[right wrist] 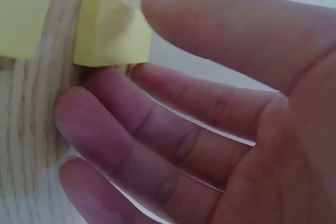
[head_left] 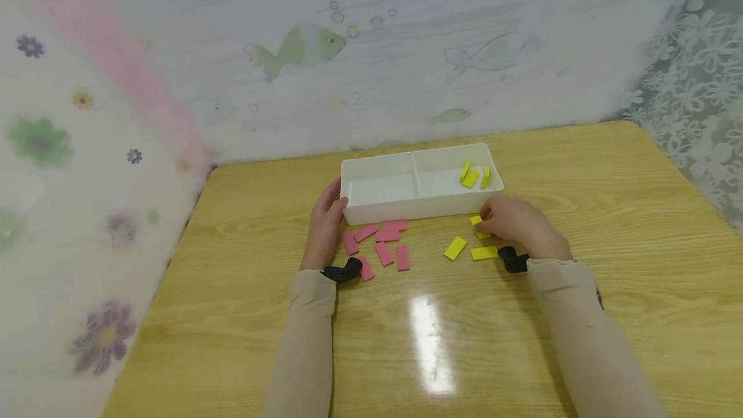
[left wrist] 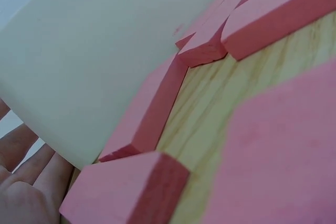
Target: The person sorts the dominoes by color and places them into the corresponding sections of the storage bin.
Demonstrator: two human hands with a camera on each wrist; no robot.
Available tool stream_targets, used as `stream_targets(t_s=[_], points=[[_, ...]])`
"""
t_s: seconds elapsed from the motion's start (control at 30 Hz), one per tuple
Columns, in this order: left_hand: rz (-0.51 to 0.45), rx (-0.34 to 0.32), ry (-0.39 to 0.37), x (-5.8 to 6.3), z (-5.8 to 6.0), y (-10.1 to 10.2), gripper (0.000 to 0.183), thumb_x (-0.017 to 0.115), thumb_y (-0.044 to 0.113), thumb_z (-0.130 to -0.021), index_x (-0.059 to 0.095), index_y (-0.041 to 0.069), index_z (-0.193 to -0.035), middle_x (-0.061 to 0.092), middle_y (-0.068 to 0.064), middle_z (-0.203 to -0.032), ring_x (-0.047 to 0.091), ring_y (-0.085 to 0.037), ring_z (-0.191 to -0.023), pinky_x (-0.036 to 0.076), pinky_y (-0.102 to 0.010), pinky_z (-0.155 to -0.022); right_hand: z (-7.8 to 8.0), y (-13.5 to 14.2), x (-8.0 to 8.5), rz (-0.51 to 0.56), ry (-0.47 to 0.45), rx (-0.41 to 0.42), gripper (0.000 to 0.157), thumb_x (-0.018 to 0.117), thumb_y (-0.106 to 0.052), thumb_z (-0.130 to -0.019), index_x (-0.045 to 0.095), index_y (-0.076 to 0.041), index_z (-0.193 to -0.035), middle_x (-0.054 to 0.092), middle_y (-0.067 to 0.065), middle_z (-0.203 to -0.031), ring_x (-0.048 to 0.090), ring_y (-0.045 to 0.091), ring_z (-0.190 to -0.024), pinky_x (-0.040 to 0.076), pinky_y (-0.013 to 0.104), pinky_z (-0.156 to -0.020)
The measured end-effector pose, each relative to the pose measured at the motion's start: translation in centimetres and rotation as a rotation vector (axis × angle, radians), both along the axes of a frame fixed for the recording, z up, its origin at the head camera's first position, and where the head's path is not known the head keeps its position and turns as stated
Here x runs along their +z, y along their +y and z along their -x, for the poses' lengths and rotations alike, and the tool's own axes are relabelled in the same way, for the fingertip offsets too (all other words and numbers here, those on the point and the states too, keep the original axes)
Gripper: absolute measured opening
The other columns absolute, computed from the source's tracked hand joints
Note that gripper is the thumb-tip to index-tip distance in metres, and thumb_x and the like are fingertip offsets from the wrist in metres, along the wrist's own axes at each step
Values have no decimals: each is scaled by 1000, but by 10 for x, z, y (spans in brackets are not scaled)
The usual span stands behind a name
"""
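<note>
A white two-compartment tray (head_left: 377, 209) stands on the table. My left hand (head_left: 325, 228) grips its left end, thumb at the front corner and fingers along the side wall; part of this hand (left wrist: 31, 182) shows in the left wrist view. In the right compartment are several yellow blocks (head_left: 471, 179). Before the tray's right end my right hand (head_left: 522, 224) holds a yellow block (right wrist: 113, 32) between thumb and fingertips, low over the table. Two other yellow blocks, one nearer the middle (head_left: 455, 248) and one by the wrist (head_left: 484, 253), lie flat.
Several pink blocks (head_left: 384, 253) lie scattered before the tray's left half, some against its front wall. The left compartment (head_left: 380, 189) has a bare floor. A painted wall (head_left: 395, 102) rises behind the wooden table (head_left: 232, 315), another wall (head_left: 75, 211) along its left.
</note>
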State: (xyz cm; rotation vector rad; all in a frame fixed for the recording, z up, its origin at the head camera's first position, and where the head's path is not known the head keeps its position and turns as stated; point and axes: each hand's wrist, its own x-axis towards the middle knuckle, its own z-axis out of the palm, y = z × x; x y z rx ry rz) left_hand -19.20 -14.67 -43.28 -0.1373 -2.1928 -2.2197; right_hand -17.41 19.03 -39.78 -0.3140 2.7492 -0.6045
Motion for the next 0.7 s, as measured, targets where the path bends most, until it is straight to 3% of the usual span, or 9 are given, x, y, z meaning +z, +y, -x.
stream_targets(t_s=[0.43, 0.7], points=[[13, -3, -4, 0, 1, -2, 49, 47, 23, -92, 34, 14, -138, 32, -6, -141, 30, -23, -128, 29, -37, -100, 1, -7, -5, 60, -2, 20, 23, 61, -7, -73, 60, -3, -96, 59, 8, -91, 51, 22, -77, 42, 37, -67], [10, -14, -8, -2, 2, -1, 49, 48, 22, -92, 35, 14, -138, 33, -6, -140, 31, -22, -127, 29, -38, -100, -2, -4, -5, 67, -24, 24, 27, 63, -7, -72, 59, -1, -97, 59, 9, -91, 52, 23, -78, 42, 37, -69]])
